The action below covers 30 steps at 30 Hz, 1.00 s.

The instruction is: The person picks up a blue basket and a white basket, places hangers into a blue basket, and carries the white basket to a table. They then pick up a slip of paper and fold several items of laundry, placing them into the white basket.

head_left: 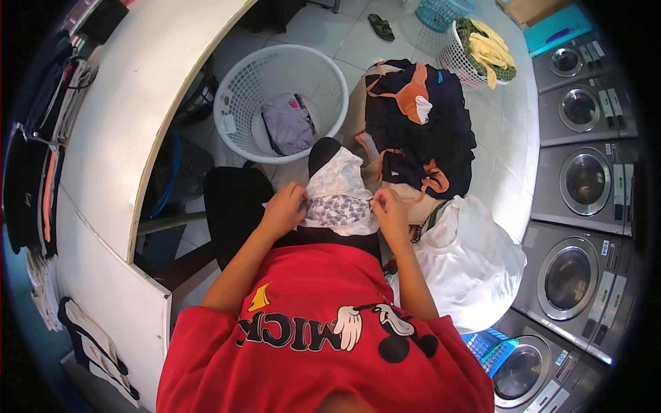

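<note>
A pair of white underpants (337, 179) with a purple-grey patterned panel lies spread across my lap. My left hand (287, 208) pinches its left edge, the fingers closed on the cloth. On the opposite side, my right hand (390, 212) grips the right edge between thumb and fingertips. Just beyond my knees stands a white laundry basket (231, 138) with folded lilac and dark clothes (289, 124) at its bottom. Right of my knees is a pile of dark clothes (441, 124), with an orange bra (413, 93) on top.
White clothes (465, 261) are heaped close to my right arm. Front-loading washing machines (568, 279) line the right side. A white table (103, 151) runs along the left, with hanging clothes (48, 151) beyond. Another basket (454, 58) and a sandal (381, 27) are farther off.
</note>
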### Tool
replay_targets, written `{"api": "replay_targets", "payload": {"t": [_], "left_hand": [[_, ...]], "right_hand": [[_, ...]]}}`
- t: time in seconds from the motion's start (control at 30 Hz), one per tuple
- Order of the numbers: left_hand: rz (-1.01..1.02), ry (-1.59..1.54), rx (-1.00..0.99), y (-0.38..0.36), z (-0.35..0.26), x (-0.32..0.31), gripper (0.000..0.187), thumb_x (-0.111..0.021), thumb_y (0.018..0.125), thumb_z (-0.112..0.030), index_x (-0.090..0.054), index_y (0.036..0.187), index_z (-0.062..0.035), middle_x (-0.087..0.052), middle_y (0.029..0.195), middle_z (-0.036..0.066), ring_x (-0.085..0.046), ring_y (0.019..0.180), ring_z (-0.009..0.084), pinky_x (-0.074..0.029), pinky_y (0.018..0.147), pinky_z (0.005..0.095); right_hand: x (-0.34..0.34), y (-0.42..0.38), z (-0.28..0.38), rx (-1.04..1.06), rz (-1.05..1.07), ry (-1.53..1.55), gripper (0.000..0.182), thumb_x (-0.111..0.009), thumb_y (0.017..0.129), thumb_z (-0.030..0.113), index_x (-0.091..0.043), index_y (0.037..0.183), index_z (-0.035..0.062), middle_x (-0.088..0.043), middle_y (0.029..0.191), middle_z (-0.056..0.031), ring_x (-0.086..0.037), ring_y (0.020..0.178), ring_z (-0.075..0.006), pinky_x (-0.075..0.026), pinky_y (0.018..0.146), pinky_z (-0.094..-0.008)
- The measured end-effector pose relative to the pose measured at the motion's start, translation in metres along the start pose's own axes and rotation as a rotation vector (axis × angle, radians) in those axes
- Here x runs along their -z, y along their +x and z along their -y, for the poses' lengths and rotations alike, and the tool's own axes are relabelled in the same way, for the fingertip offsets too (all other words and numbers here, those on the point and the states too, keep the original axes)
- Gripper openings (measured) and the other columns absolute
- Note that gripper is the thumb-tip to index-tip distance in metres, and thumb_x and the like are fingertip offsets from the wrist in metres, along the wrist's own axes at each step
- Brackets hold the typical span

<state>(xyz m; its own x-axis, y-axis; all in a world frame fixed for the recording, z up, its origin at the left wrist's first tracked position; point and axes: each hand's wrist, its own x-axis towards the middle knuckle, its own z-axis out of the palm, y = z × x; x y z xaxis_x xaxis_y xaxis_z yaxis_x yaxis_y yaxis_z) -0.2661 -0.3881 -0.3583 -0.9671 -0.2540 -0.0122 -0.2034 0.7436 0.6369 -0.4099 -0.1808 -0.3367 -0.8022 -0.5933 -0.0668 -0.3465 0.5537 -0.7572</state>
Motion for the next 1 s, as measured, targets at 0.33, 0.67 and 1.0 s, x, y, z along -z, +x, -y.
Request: {"api": "replay_targets", "payload": {"t": [0.33, 0.67, 1.0], "left_hand": [[0.046, 0.245, -0.263, -0.001, 0.002, 0.011, 0.017, -0.048, 0.071, -0.007, -0.051, 0.087, -0.0112, -0.050, 0.105, 0.007, -0.056, 0.081, 0.0249, -0.047, 0.064, 0.0342], [-0.080, 0.210, -0.238, 0.022, -0.032, 0.012, 0.027, -0.053, 0.066, -0.007, -0.054, 0.093, -0.0097, -0.045, 0.116, 0.013, -0.045, 0.105, 0.0281, -0.039, 0.085, 0.0365], [-0.393, 0.148, -0.240, 0.055, -0.050, 0.000, 0.030, -0.051, 0.064, -0.002, -0.056, 0.093, -0.0048, -0.039, 0.122, 0.016, -0.044, 0.106, 0.0321, -0.041, 0.083, 0.0370]], "right_hand": [[0.000, 0.010, 0.001, -0.178, 0.136, -0.442, 0.032, -0.049, 0.077, 0.032, -0.058, 0.071, 0.0019, -0.058, 0.072, -0.0196, -0.057, 0.068, -0.0357, -0.044, 0.062, -0.0434], [-0.004, 0.040, 0.024, -0.055, -0.001, -0.606, 0.014, -0.052, 0.072, 0.010, -0.054, 0.084, 0.0033, -0.054, 0.090, -0.0130, -0.054, 0.082, -0.0295, -0.046, 0.067, -0.0373], [0.038, 0.019, 0.129, 0.291, -0.003, -0.381, 0.030, -0.047, 0.071, 0.000, -0.046, 0.101, 0.0020, -0.044, 0.102, -0.0133, -0.048, 0.094, -0.0294, -0.043, 0.075, -0.0381]]}}
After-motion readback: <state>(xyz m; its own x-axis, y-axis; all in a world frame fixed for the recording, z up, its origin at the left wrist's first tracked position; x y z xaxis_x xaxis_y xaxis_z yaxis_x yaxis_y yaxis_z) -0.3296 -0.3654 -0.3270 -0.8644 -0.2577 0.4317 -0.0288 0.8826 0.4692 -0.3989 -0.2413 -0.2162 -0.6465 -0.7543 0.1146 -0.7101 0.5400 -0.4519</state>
